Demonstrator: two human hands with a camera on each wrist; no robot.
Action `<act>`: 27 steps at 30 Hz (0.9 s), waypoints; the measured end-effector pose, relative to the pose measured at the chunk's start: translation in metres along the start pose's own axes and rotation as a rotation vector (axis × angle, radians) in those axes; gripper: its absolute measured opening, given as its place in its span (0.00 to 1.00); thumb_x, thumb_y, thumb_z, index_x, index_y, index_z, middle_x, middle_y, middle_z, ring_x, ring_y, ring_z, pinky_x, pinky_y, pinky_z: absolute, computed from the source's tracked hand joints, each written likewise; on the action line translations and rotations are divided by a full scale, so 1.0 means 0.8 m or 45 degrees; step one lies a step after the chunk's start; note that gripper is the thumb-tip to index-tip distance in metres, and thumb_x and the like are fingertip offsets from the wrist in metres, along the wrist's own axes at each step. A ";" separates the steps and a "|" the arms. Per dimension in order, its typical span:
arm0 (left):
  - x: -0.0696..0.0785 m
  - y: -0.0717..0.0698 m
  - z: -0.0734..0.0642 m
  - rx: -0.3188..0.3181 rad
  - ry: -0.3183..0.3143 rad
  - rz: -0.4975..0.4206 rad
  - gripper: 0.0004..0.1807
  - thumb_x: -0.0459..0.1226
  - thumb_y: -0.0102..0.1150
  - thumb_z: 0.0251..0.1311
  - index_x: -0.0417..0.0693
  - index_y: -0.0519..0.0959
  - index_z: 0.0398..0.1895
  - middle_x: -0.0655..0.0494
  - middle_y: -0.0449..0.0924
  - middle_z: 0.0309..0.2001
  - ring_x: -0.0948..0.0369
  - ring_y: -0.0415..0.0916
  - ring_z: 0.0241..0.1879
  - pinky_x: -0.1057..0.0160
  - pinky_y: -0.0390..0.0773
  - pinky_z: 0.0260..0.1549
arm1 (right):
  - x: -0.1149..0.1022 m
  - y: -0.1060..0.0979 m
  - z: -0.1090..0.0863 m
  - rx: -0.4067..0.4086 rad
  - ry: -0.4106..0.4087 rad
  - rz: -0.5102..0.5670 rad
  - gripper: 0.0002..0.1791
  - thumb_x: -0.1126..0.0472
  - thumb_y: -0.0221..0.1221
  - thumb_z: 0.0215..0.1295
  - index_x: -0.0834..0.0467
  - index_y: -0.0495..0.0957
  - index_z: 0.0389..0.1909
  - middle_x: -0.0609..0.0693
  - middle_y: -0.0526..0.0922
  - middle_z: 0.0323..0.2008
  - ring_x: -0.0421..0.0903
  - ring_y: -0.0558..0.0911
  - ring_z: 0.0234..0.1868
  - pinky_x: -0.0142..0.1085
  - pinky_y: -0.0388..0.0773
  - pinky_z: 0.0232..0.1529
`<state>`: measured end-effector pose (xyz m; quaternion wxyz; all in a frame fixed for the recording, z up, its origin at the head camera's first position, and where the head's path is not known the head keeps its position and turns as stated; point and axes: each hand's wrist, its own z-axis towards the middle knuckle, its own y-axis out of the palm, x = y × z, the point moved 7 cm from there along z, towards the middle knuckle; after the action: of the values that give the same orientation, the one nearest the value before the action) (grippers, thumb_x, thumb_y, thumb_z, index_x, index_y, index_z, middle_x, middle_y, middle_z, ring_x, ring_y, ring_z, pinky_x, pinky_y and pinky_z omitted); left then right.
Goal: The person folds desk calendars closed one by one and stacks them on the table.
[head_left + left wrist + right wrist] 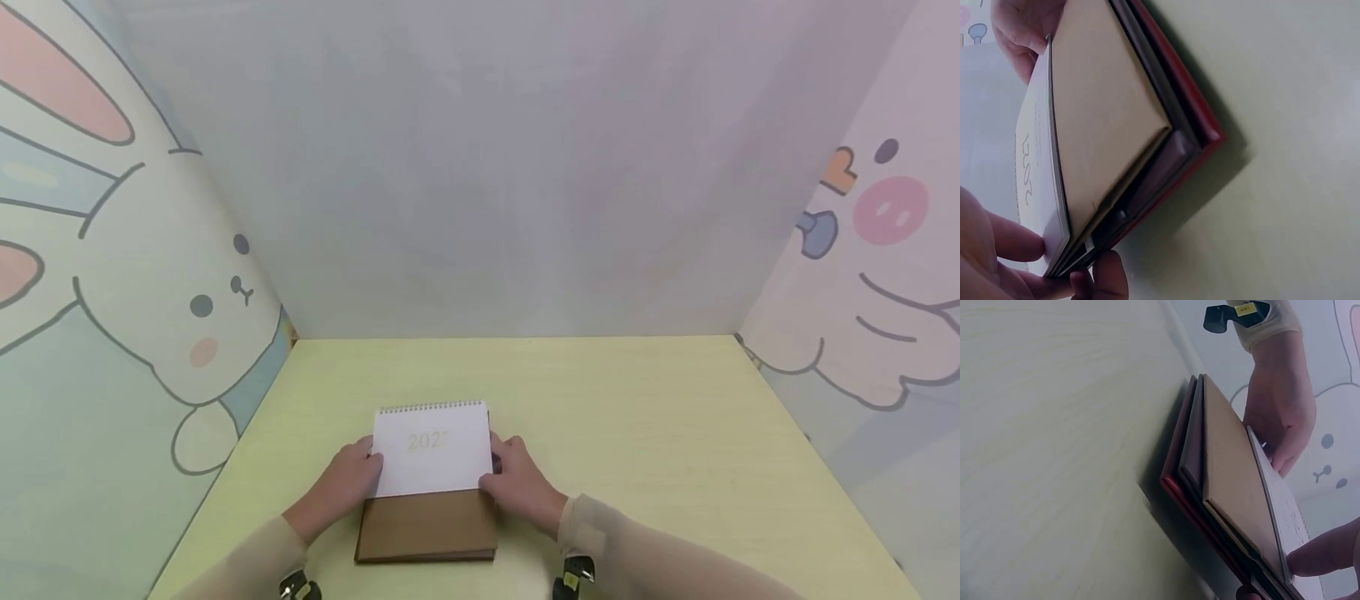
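Observation:
A spiral-bound desk calendar (431,471) with gold year digits on its white cover lies on the table in the head view. Its brown card stand (429,527) shows below the pages, toward the person. Under the brown card, the left wrist view has a dark grey layer (1175,150) and a red layer (1204,119), stacked with corners slightly fanned. My left hand (351,479) grips the calendar's left edge, thumb on the white page and fingers curled beneath. On the opposite edge, my right hand (521,482) pinches it the same way, its thumb near the page's lower corner.
The pale yellow table (622,433) reaches back to a plain light wall (517,175). Side panels carry a cartoon rabbit (180,292) on the left and a pig (888,250) on the right. Dark wrist devices (573,575) sit by the sleeves.

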<state>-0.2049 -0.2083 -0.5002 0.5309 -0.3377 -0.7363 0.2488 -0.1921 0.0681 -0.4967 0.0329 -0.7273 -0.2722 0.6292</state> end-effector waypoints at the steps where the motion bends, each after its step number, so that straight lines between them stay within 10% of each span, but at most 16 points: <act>1: 0.004 0.000 0.004 -0.002 0.002 0.008 0.32 0.37 0.42 0.85 0.19 0.72 0.79 0.32 0.87 0.65 0.49 0.80 0.54 0.44 0.88 0.57 | 0.000 -0.003 0.001 0.011 0.003 0.005 0.53 0.70 0.63 0.65 0.66 0.61 0.94 0.62 0.69 0.53 0.54 0.72 0.53 0.38 0.75 0.43; 7: 0.025 0.002 0.023 -0.009 0.028 0.006 0.35 0.38 0.41 0.84 0.18 0.70 0.82 0.27 0.83 0.73 0.44 0.80 0.61 0.36 0.86 0.69 | 0.003 -0.023 0.012 0.083 0.016 -0.028 0.51 0.69 0.63 0.65 0.63 0.65 0.93 0.63 0.71 0.55 0.55 0.74 0.54 0.40 0.76 0.47; 27: 0.066 0.025 0.078 -0.080 0.112 0.003 0.23 0.35 0.43 0.80 0.30 0.82 0.62 0.48 0.76 0.38 0.52 0.75 0.38 0.58 0.72 0.35 | 0.045 -0.062 0.052 0.100 0.160 -0.133 0.44 0.67 0.62 0.64 0.69 0.74 0.85 0.64 0.67 0.58 0.60 0.69 0.58 0.44 0.72 0.52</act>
<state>-0.2704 -0.1559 -0.5020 0.5516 -0.3657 -0.7194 0.2109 -0.2462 0.1138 -0.5182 0.1110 -0.7484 -0.2822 0.5899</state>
